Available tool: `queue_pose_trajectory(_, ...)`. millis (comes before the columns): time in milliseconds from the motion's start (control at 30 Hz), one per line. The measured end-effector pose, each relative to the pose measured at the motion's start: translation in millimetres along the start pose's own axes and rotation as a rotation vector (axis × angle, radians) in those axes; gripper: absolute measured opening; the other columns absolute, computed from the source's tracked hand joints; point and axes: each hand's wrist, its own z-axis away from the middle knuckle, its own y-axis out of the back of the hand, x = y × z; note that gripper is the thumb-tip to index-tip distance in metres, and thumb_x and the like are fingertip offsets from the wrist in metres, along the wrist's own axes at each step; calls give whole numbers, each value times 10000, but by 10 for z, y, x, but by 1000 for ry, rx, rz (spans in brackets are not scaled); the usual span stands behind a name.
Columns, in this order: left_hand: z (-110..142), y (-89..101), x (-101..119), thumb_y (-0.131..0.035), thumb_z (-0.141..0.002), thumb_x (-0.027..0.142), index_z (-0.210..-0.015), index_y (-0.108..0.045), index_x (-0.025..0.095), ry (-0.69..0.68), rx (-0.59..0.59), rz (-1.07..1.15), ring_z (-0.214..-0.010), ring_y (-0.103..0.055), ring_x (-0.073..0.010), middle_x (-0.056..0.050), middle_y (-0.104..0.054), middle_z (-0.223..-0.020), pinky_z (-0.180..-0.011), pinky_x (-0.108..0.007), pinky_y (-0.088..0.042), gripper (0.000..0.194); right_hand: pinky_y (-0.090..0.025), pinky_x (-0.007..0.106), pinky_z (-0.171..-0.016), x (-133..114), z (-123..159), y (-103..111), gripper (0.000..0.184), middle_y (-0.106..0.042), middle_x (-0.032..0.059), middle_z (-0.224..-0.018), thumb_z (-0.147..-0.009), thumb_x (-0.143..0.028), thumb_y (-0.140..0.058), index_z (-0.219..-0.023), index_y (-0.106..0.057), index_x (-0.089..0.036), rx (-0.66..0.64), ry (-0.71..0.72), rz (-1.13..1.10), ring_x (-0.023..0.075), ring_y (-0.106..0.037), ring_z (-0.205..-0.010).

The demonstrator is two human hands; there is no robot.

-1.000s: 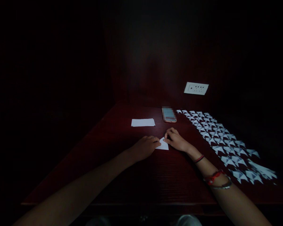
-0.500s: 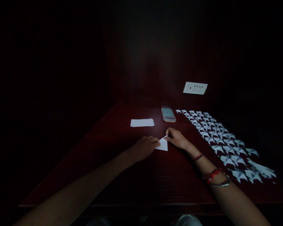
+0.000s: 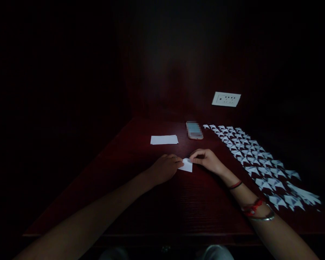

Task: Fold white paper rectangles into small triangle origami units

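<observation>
A small white sheet of paper (image 3: 187, 167) lies on the dark red table, partly folded over at its far side. My left hand (image 3: 165, 168) presses its left part, fingers together, hiding that end. The fingertips of my right hand (image 3: 206, 159) pinch the paper's far right corner and bend it over. Beyond my hands is a stack of white paper (image 3: 164, 139). Rows of folded paper figures (image 3: 249, 153) stand to the right of my right forearm.
A phone (image 3: 194, 130) lies past my right hand. Long white paper strips (image 3: 303, 194) sit beside the near figures. A socket plate (image 3: 226, 99) is on the back wall. The table's front edge (image 3: 135, 235) runs below my forearms.
My right hand has brought the far right corner of the paper down and over, so the pointed flap now curls lower. My left hand stays pressed on the paper. The view has shifted slightly.
</observation>
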Motion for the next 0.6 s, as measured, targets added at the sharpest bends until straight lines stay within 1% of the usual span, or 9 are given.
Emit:
queue_pose_trajectory(100,9,-19,-18,-379,-809,142,-1062,-459,225,10,0,2,-991,-404,-174,3,-490,-1086,-795,-317,-325,277,-416,258,-732,-93,47,13,107,-607,31,-831,-694,-238,-546,-708,-629,-173,-53,122,97,127,-552,-776)
queue_pose_trajectory(233,16,-14,-21,-376,-802,135,-1073,-448,229,23,-3,17,-992,-407,-163,1,-484,-1084,-808,-308,-324,296,-422,239,-727,-172,90,25,129,-603,27,-820,-731,-199,-506,-757,-631,-182,-134,246,191,111,-554,-754)
queue_pose_trajectory(433,4,28,4,-363,-793,121,-1051,-460,209,31,-22,27,-976,-424,-149,-18,-486,-1057,-812,-295,-326,289,-419,239,-741,-172,102,35,154,-594,35,-863,-753,-176,-480,-792,-629,-176,-219,357,309,112,-543,-787)
queue_pose_trajectory(600,-10,39,9,-367,-785,109,-1017,-476,198,48,-34,17,-947,-441,-150,-25,-505,-997,-796,-287,-336,272,-414,256,-754,-161,94,30,159,-596,42,-858,-758,-162,-472,-785,-628,-168,-251,413,378,122,-531,-807)
